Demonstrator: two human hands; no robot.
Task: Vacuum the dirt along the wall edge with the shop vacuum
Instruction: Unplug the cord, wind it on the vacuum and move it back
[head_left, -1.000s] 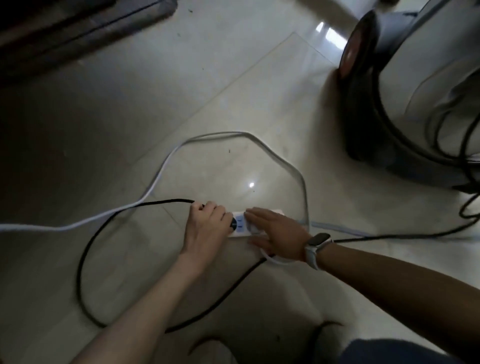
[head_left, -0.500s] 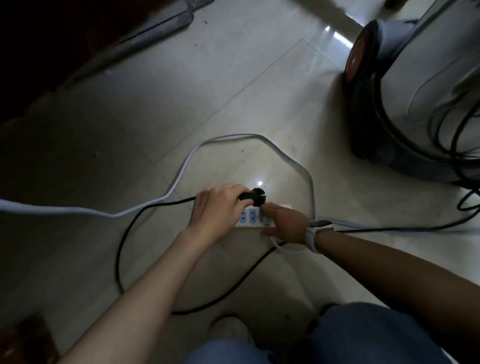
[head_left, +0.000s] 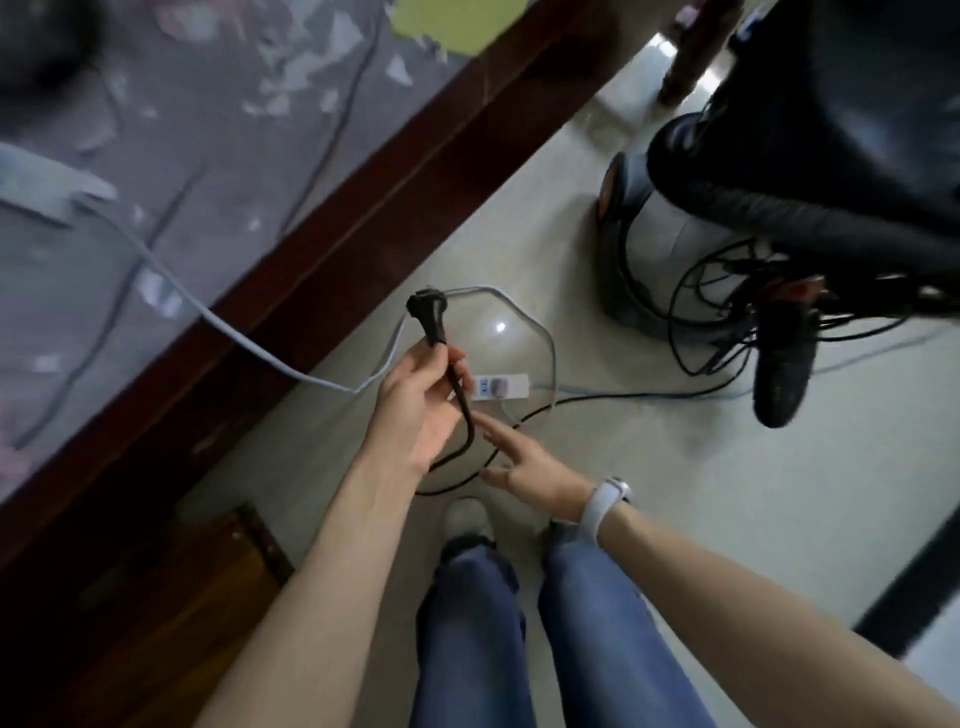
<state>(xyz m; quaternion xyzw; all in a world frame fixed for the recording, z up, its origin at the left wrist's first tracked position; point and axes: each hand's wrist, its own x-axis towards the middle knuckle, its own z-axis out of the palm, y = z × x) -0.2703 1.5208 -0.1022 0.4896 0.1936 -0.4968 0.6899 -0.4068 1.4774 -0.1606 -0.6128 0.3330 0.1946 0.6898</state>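
Left hand (head_left: 418, 410): pinches black cord just below plug (head_left: 427, 305), plug at its 12 o'clock | Right hand (head_left: 524, 467): fingers straight, holding nothing | Shop vacuum (head_left: 675, 244): 2 o'clock, on floor | Power strip (head_left: 501, 387): between.

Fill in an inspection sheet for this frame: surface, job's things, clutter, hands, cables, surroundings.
Surface: pale tiled floor, glossy, with one light glare.
Job's things: shop vacuum stands on the floor at upper right; black plug is out of the white power strip.
Clutter: pale scraps on the grey surface at upper left.
Hands: left hand holds the plug's cord, plug raised; right hand open, fingers extended, holding nothing.
Cables: black cord trails across the floor toward the vacuum; grey cable loops round the strip; tangled black cords by the vacuum.
Surroundings: dark wooden edge runs diagonally.
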